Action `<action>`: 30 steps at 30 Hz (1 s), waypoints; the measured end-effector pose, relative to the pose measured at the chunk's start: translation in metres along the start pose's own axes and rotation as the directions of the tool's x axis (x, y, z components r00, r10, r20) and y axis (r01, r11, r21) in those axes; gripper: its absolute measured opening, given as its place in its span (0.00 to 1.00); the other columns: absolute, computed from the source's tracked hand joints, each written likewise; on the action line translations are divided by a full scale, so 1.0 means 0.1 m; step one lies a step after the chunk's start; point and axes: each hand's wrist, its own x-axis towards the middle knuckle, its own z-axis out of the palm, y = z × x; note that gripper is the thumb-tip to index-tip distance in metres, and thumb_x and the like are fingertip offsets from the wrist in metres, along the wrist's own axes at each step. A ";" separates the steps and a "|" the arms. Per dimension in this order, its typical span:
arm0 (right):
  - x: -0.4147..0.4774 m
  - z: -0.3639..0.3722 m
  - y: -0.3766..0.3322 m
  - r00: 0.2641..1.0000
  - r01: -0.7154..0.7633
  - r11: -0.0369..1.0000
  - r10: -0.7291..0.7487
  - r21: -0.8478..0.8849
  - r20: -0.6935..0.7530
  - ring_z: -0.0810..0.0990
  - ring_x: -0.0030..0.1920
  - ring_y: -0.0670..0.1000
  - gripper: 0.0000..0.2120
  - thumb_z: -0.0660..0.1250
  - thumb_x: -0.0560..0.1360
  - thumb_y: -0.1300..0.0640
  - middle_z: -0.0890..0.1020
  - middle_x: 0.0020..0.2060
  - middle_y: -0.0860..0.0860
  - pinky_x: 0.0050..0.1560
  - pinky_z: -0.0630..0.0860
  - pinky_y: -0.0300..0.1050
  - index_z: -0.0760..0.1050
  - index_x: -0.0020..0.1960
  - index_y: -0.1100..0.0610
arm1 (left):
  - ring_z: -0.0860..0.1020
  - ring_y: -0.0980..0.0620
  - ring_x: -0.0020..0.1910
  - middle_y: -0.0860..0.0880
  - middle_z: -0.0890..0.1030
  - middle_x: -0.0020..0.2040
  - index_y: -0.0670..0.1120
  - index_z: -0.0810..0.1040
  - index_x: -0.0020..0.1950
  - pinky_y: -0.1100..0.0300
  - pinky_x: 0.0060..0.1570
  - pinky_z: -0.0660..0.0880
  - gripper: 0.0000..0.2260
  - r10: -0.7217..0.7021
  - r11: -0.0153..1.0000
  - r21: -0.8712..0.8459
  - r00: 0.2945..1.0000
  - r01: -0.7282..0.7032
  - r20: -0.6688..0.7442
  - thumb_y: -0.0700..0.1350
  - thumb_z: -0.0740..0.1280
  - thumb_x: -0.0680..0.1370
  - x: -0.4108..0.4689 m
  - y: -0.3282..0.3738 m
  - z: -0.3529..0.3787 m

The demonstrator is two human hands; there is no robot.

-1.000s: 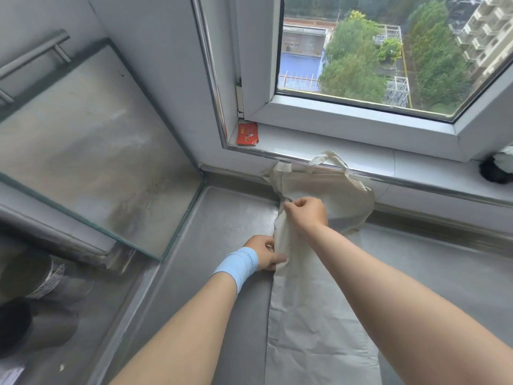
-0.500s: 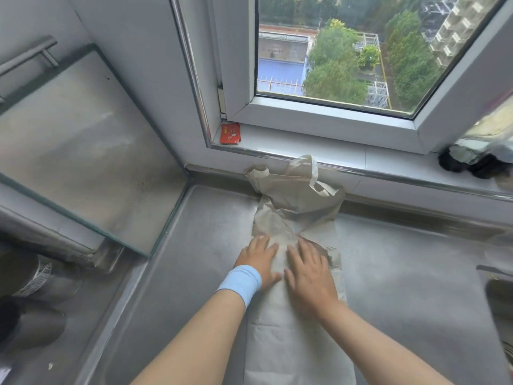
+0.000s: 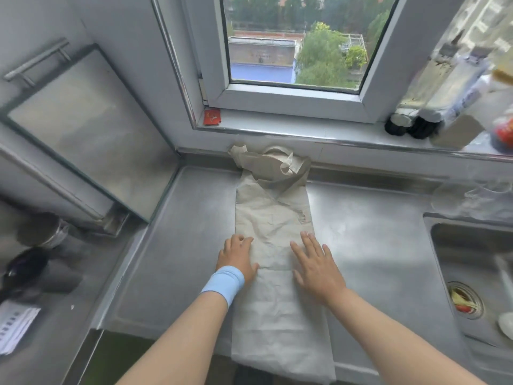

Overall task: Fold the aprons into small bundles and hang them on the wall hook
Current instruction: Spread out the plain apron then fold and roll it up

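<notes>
Head view: fingers (image 3: 308, 243) of the right hand (image 3: 316, 266) were straight and fanned apart, laid flat on the apron (image 3: 273, 218) at its right edge, w/ the outer ones reaching onto bare steel. Fingers (image 3: 236, 242) of the left hand (image 3: 237, 258) lay flat too, only slightly apart, on the cloth's left edge; thumb pointed in toward the strip's middle. Neither hand gripped anything, both palms down. A light-blue wristband (image 3: 223, 283) sat on the left wrist.

The apron was folded lengthwise into a long narrow beige strip running front to back across the counter (image 3: 177, 245). Its far end, straps and loop bunched up, lay against the counter's back edge, right under the window sill (image 3: 277, 125). The near end hung over the front edge. The hands sat approx. mid-length, a bare band of cloth btwn them.

A sink (image 3: 472, 254) was let into the counter's right side, scraps in its drain strainer (image 3: 465, 300). A small red packet (image 3: 212, 117) lay at the sill's left corner; blurred bottles (image 3: 416, 112) stood at the sill's right end. A cabinet door (image 3: 83, 129) w/ a bar handle stood off the counter's left edge.
</notes>
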 end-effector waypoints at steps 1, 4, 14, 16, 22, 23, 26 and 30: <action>-0.14 0.04 -0.02 0.998 0.063 0.998 -0.063 0.011 0.015 0.62 0.76 0.61 0.34 0.52 0.71 0.41 0.60 0.77 0.60 0.65 0.70 0.65 0.62 0.75 0.52 | 0.61 0.47 0.70 0.49 0.62 0.70 0.53 0.62 0.73 0.53 0.66 0.65 0.28 -0.038 0.999 -0.022 0.999 0.038 -0.001 0.55 0.68 0.75 -0.14 0.00 0.04; -0.52 0.15 -0.14 0.972 0.222 0.975 -0.221 -0.003 0.086 0.47 0.79 0.57 0.39 0.47 0.70 0.35 0.46 0.80 0.56 0.75 0.55 0.60 0.52 0.79 0.47 | 0.64 0.46 0.68 0.47 0.64 0.67 0.51 0.65 0.69 0.51 0.64 0.69 0.24 -0.140 0.986 -0.084 0.990 0.141 0.022 0.52 0.68 0.76 -0.55 -0.02 0.20; -1.27 0.45 -0.50 0.984 0.173 0.985 -0.174 0.015 0.031 0.65 0.73 0.63 0.23 0.64 0.74 0.52 0.64 0.75 0.60 0.62 0.70 0.59 0.68 0.69 0.47 | 0.76 0.44 0.63 0.43 0.76 0.65 0.43 0.74 0.67 0.54 0.62 0.73 0.19 -0.454 0.842 -0.046 0.751 0.538 0.480 0.49 0.57 0.80 -1.71 -0.08 0.56; -1.43 0.50 -0.54 0.980 0.199 0.980 -0.199 0.000 0.029 0.54 0.77 0.61 0.24 0.60 0.78 0.53 0.55 0.78 0.58 0.69 0.62 0.57 0.62 0.73 0.46 | 0.71 0.43 0.68 0.43 0.69 0.72 0.44 0.65 0.74 0.53 0.67 0.69 0.26 -0.420 0.752 -0.219 0.708 0.622 0.567 0.56 0.59 0.80 -1.83 -0.13 0.72; -1.79 0.60 -0.70 0.981 0.189 0.981 -0.191 0.032 0.038 0.51 0.78 0.58 0.25 0.59 0.78 0.51 0.52 0.79 0.56 0.71 0.60 0.55 0.58 0.74 0.45 | 0.75 0.46 0.62 0.47 0.76 0.65 0.43 0.73 0.68 0.56 0.63 0.71 0.24 -0.300 0.455 -0.674 0.812 0.583 0.500 0.52 0.70 0.75 -2.03 -0.21 1.08; -1.84 0.60 -0.72 0.980 0.190 0.981 -0.191 0.037 0.046 0.51 0.78 0.58 0.27 0.60 0.77 0.50 0.52 0.79 0.56 0.72 0.59 0.55 0.57 0.75 0.45 | 0.77 0.48 0.57 0.48 0.79 0.60 0.45 0.77 0.62 0.58 0.58 0.72 0.16 -0.278 0.472 -0.705 0.848 0.530 0.451 0.49 0.69 0.76 -2.09 -0.21 1.08; -2.01 0.56 -0.85 0.971 0.210 0.976 -0.214 0.054 0.108 0.45 0.79 0.55 0.40 0.65 0.71 0.40 0.48 0.80 0.53 0.76 0.51 0.57 0.49 0.77 0.43 | 0.80 0.50 0.50 0.50 0.82 0.53 0.48 0.81 0.56 0.59 0.52 0.73 0.09 -0.197 0.476 -0.759 0.895 0.444 0.400 0.48 0.66 0.78 -2.26 -0.26 0.98; -2.14 0.51 -1.05 0.977 0.171 0.985 -0.168 -0.015 0.128 0.42 0.79 0.57 0.55 0.72 0.67 0.41 0.43 0.79 0.54 0.76 0.48 0.61 0.35 0.78 0.43 | 0.84 0.45 0.49 0.48 0.82 0.56 0.47 0.76 0.61 0.50 0.57 0.77 0.10 0.005 0.188 -0.844 0.858 0.503 0.513 0.47 0.64 0.81 -2.38 -0.29 0.72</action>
